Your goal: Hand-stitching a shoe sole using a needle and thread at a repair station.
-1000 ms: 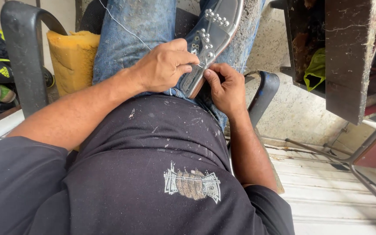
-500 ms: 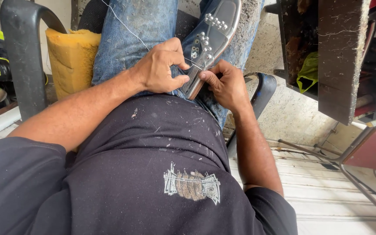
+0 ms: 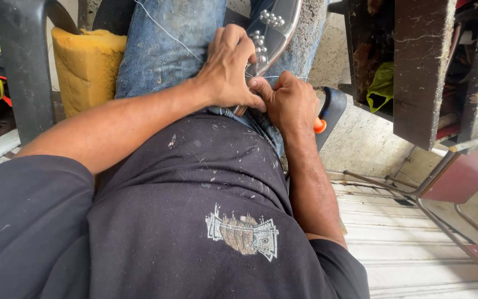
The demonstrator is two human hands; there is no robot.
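Left hand (image 3: 229,69) clamped over the clear, bead-studded sandal (image 3: 269,33) on the denim lap (image 3: 167,50), right hand (image 3: 289,102) pinching thin white thread (image 3: 164,30) (tool hidden) at its near edge: hard tug, likely snapped thread or pricked fingertip.

Yellow foam block (image 3: 87,63) beside dark chair arm (image 3: 23,61); green cloth (image 3: 382,83) in grimy wooden stand (image 3: 419,72).

Soft even daylight, sharp, wide-angle edge stretch
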